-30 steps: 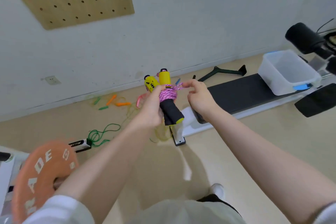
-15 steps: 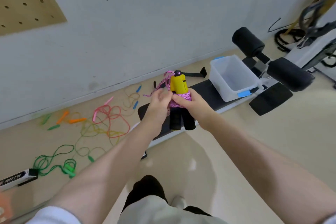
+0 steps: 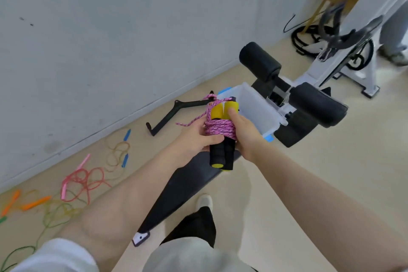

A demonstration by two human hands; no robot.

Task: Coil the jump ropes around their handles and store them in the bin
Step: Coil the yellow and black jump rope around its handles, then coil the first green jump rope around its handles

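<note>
Head view showed 2 hands on 1 bundle: my left hand (image 3: 194,137) gripped the 2 handles (image 3: 221,150) from the left, fingers curled round their black foam, and my right hand (image 3: 245,130) held them from the right, its thumb pressed on a yellow cap. 1 pink rope (image 3: 218,128) was coiled in many turns round the middle of the pair, with 1 loose end trailing off to the left above my left hand. I held the bundle in the air, its long axis nearly upright, yellow caps on top tipped away from me toward the bin (image 3: 260,108), black foam ends toward me. The 1 clear bin sat on the black bench (image 3: 187,185), just behind the bundle, its near left corner hidden by the caps. On the floor along the wall to my left lay other ropes, loose and tangled: 1 pink (image 3: 81,181), 1 with blue handles (image 3: 125,148), 1 with orange handles (image 3: 35,202), and 1 green (image 3: 19,252); I could not count them surely. 2 black foam rollers (image 3: 260,62) stood beyond the bin, and 1 black bar (image 3: 174,112) lay by the wall
</note>
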